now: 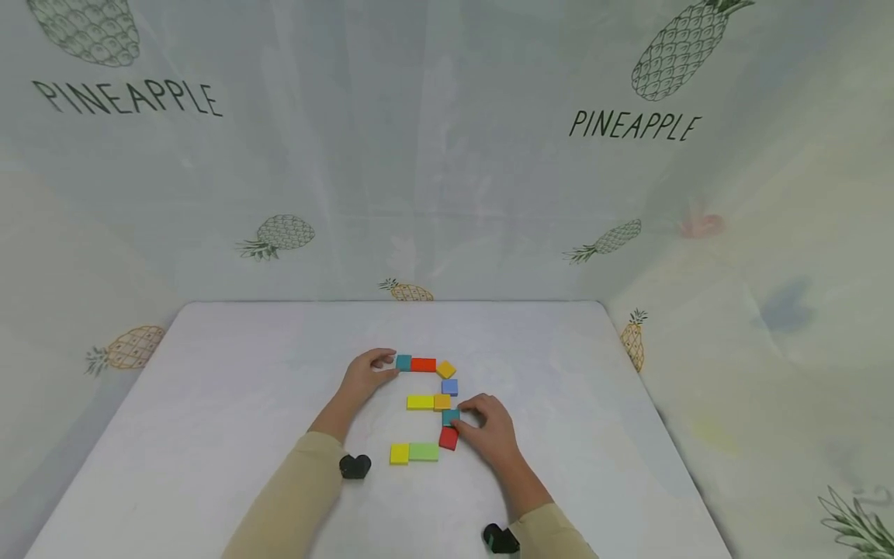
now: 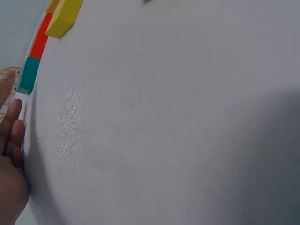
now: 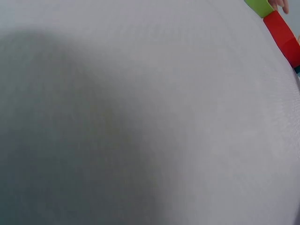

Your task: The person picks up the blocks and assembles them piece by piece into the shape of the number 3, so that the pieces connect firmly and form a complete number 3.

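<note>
In the head view my left hand point(image 1: 363, 376) is at the left end of the top row, its fingertips and thumb beside a teal block point(image 1: 403, 362). A long red block point(image 1: 423, 365) and a turned yellow-orange block point(image 1: 446, 369) continue that row. Lower right, my right hand point(image 1: 494, 435) pinches a second teal block point(image 1: 449, 417) between thumb and finger. Above this one are an orange block point(image 1: 442, 401) and a blue block point(image 1: 450, 387); a slightly turned red block point(image 1: 448, 439) lies below. The left wrist view shows loosely bent fingers point(image 2: 16, 133) near the first teal block.
A long yellow block point(image 1: 421, 402) extends left from the orange one. At the bottom, a yellow block point(image 1: 399, 453) and a light green block point(image 1: 424, 452) form a row on the white table point(image 1: 244, 373). Black heart shapes point(image 1: 355, 466) appear by both sleeves. Pineapple-printed cloth point(image 1: 447, 155) hangs behind.
</note>
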`<state>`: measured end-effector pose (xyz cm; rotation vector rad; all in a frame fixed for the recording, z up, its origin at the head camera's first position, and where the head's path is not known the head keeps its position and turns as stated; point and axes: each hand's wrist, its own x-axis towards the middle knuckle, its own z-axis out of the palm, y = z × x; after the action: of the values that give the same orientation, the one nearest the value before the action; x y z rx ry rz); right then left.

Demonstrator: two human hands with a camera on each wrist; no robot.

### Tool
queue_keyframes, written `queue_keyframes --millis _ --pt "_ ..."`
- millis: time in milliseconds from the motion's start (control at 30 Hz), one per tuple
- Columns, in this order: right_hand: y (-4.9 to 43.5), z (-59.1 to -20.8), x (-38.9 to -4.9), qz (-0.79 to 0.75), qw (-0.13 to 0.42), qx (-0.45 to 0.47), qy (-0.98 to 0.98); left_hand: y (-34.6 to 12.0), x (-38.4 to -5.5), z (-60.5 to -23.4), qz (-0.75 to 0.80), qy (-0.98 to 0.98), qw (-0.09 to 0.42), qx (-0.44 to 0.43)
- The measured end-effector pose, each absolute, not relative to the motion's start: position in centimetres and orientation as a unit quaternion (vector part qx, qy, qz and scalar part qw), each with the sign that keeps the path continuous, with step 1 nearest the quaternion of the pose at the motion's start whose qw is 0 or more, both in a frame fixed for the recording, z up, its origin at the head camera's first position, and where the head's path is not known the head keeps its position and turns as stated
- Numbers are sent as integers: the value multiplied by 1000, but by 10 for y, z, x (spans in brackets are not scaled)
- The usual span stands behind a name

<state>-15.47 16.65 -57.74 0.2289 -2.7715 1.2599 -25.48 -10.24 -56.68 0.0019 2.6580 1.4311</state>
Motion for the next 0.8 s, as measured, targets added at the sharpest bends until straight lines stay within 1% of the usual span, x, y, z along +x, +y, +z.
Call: queue_keyframes --millis 167,433,633,800 --pt "171 -580 -161 433 31 59 -899 -102 -246 -562 475 877 66 3" --pt "175 -576 -172 460 -13 55 -886 -103 -232 -558 468 881 71 12" --pt "183 -554 -176 440 -57 87 -892 -108 -220 -549 452 888 74 44" --pt "191 -530 -179 385 -46 112 -915 -117 -205 -531 440 892 67 75"
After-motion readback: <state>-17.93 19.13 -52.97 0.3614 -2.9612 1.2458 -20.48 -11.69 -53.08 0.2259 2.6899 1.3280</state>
